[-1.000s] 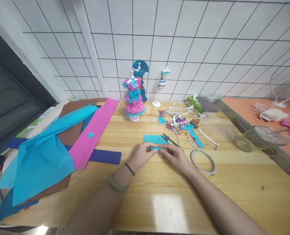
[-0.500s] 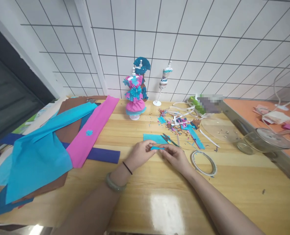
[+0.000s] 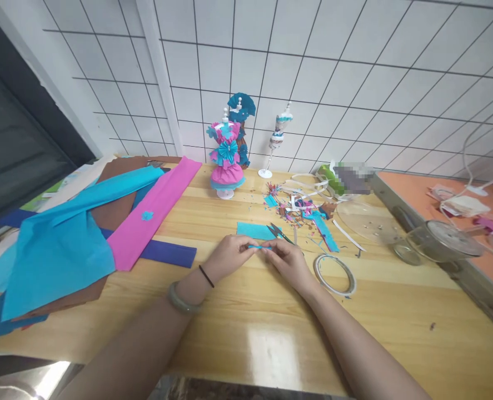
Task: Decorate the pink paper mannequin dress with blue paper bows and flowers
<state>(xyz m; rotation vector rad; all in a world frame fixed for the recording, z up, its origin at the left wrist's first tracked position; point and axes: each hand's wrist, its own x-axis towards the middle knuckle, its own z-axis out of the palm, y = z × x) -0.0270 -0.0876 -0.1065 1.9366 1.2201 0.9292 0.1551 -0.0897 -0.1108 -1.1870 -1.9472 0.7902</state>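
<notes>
Head view: the thumb and forefinger of my left hand (image 3: pixel 229 255) and of my right hand (image 3: pixel 287 258) are pressed together at the tips, pinching one small, narrow piece of bright blue paper (image 3: pixel 259 247) between them, just above the table; my other fingers are partly hidden, so I cannot tell how far they curl. My left wrist carries one thin black band (image 3: pixel 207 276) and one pale, rounded bangle (image 3: pixel 182 300). Just beyond my fingertips lies one flat, bright blue rectangle of paper (image 3: pixel 250 229), with one pair of dark-bladed scissors (image 3: pixel 276 231) resting over its right end. Near my right wrist is one pale ring-shaped roll of tape (image 3: pixel 351 286), and past it a loose heap of mixed paper scraps (image 3: pixel 302 208), too many to count. Further left, one long magenta paper length (image 3: pixel 167 194) bears one small blue paper flower (image 3: pixel 147 215), its lower end beside one large bright blue sheet (image 3: pixel 63 250). At the back stand three small dress forms: one in pink and blue (image 3: pixel 227 175), one in teal and brown (image 3: pixel 242 108) behind it, and one slim, mostly white (image 3: pixel 277 139), all on the pale wooden table (image 3: pixel 229 333).
</notes>
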